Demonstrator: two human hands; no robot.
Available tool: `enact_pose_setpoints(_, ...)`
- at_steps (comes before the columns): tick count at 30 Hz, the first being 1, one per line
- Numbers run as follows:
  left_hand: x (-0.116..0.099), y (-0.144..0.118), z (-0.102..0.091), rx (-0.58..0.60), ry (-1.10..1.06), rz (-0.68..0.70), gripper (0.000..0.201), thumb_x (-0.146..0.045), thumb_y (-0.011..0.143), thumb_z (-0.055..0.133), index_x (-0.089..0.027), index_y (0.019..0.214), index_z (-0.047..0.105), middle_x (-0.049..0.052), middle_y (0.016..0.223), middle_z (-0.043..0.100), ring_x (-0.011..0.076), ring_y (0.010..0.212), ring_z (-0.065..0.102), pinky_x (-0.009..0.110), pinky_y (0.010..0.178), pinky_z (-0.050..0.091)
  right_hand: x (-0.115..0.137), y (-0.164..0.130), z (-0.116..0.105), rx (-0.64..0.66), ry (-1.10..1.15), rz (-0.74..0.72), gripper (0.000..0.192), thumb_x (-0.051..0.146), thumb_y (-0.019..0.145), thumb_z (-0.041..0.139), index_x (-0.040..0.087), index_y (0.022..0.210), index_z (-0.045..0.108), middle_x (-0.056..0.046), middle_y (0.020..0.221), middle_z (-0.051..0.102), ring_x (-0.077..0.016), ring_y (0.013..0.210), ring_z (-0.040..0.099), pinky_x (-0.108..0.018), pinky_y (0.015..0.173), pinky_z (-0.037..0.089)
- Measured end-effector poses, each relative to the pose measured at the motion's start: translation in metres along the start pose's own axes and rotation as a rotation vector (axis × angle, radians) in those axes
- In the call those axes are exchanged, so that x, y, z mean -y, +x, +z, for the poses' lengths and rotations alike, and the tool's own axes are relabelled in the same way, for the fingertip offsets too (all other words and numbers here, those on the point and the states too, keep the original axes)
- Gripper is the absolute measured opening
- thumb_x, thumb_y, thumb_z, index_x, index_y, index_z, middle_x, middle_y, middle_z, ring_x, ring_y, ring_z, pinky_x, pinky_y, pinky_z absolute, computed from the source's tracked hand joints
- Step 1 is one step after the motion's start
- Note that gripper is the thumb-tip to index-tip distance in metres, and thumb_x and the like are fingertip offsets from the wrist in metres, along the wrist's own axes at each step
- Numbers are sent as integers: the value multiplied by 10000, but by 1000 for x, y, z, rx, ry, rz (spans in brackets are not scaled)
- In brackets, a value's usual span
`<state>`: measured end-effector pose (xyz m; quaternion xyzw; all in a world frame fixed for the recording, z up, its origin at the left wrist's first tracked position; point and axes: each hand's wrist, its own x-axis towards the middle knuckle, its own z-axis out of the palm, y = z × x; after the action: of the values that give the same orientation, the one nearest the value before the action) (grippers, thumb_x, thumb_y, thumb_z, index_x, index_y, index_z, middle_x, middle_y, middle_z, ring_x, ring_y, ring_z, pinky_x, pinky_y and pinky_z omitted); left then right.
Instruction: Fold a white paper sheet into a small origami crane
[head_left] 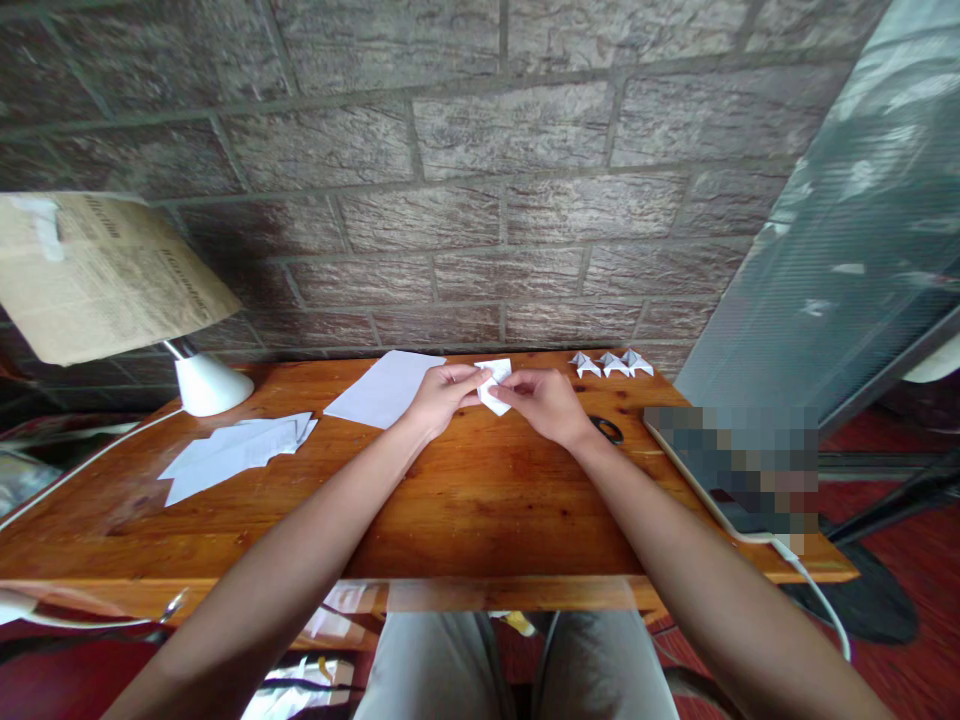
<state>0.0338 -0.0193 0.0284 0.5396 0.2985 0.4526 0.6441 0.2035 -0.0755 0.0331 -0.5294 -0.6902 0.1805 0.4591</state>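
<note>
A small folded piece of white paper (495,398) is held up over the middle of the wooden table, between both hands. My left hand (444,398) grips its left edge, thumb in front and fingers behind. On the other side, my right hand (546,402) pinches the paper's right part with thumb and forefinger. Its creases and layers are too small to make out fully. Just left of my left hand lies a stack of white paper sheets (382,388). Folded white paper figures (585,365) stand in a row at the back right.
A lamp with a white base (214,385) stands at the left. In front of it lie loose paper pieces (232,450). Black scissor handles (607,430) show beside my right wrist. A tablet (720,480) with a white cable rests at the right edge. A brick wall closes off the back.
</note>
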Motion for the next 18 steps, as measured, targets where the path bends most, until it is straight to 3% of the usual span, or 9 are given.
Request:
enact_pose_setpoints(11, -1, -2, -1, 60, -99, -53, 325, -362, 607, 869, -166, 832, 740, 34, 853, 730, 154, 827, 675, 437, 936, 534, -5, 1, 1, -26, 109, 71, 298, 479, 771, 709, 192, 812, 779, -36, 816, 770, -171, 714, 665, -262, 692, 497)
enact_pose_setpoints(18, -3, 0, -4, 115, -117, -105, 282, -329, 666, 838, -171, 876, 737, 47, 924, 741, 158, 865, 685, 420, 957, 523, -1, 1, 1, -33, 78, 80, 329, 506, 766, 703, 185, 777, 774, -39, 749, 751, -156, 641, 628, -255, 619, 461)
